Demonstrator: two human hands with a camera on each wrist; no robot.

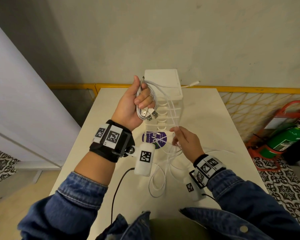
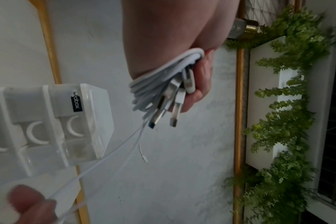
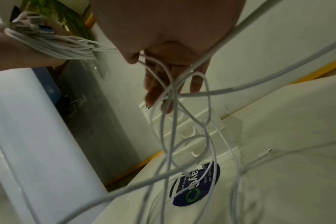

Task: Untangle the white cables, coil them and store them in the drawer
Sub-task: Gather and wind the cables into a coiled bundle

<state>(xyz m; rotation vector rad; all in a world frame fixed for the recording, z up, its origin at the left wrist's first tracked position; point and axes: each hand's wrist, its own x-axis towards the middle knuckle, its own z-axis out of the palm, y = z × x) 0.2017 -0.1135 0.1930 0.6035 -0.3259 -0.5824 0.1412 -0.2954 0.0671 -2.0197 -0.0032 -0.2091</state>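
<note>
My left hand [image 1: 139, 99] is raised above the table and grips a coiled bundle of white cables [image 1: 146, 104], their USB plugs [image 1: 151, 116] sticking out below the fingers. In the left wrist view the same bundle [image 2: 163, 84] is wrapped in the fist. Strands run down from it to my right hand [image 1: 177, 137], which pinches them lower and to the right. Loose white cable loops [image 1: 159, 181] hang from that hand onto the table. In the right wrist view tangled strands [image 3: 173, 121] dangle under the fingers. The white drawer unit [image 1: 164, 80] stands behind, drawers closed.
A white table [image 1: 223, 135] carries a round purple sticker [image 1: 151, 138] in front of the drawer unit. A cable end [image 1: 192, 84] lies by the unit's right side. A green fire extinguisher [image 1: 284, 137] stands on the floor at right, a yellow mesh fence behind.
</note>
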